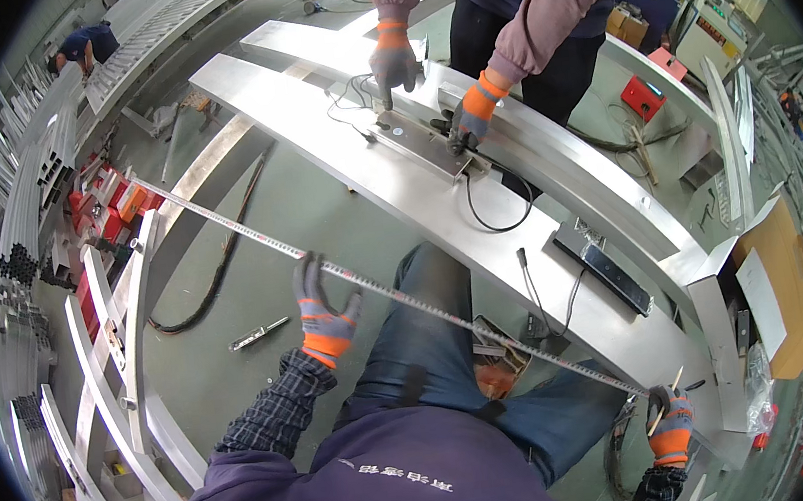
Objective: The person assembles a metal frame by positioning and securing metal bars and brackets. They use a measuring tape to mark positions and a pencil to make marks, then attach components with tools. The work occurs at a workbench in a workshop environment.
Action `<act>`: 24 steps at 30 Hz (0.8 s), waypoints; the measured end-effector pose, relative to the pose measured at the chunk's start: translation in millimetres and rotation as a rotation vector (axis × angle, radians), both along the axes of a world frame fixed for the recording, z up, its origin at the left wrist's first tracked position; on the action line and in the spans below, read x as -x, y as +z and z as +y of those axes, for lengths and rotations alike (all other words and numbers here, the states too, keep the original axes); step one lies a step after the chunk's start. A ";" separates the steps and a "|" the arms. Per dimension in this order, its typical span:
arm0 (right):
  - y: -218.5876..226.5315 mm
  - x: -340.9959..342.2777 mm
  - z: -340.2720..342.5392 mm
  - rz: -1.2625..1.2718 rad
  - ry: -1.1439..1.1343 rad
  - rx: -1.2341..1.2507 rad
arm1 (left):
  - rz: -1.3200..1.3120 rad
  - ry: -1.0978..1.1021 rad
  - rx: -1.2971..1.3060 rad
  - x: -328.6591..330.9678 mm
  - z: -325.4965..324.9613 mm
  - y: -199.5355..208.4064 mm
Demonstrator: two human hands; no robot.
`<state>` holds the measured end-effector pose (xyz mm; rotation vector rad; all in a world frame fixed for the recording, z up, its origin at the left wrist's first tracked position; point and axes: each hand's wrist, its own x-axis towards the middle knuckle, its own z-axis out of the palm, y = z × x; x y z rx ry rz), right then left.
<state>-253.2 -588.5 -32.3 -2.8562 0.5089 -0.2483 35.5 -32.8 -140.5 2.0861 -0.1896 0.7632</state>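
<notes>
A long tape measure blade [427, 308] stretches diagonally across my lap, from the red boxes at upper left down to my right hand. My left hand [327, 319], in a grey and orange glove, has its fingertips against the blade, its thumb spread away. My right hand [671, 426], gloved alike, is closed at the blade's lower right end. A thin wooden stick, perhaps a pencil [677, 379], juts from its fingers. The tape's case cannot be made out. Beyond lies a broad, curved, silvery metal beam [332, 145].
Across the beam, a co-worker's gloved hands [471, 118] touch a flat metal box [419, 141] with cables. A black oblong device [602, 268] rests on the beam. Curved metal strips [138, 347] stand at left. An open cardboard box [782, 289] is at right. Another person [87, 47] bends over far left.
</notes>
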 end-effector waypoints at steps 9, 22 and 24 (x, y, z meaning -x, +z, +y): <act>29.3 -8.0 0.7 -0.001 0.073 -0.098 | 0.554 0.122 1.429 -62.1 46.2 -15.0; 26.2 -10.1 7.9 -0.085 0.104 -0.067 | 0.502 -0.229 1.205 -136.3 42.1 81.9; 27.5 -17.7 8.6 -0.144 0.138 -0.005 | 0.589 -0.203 1.059 -154.8 18.7 103.0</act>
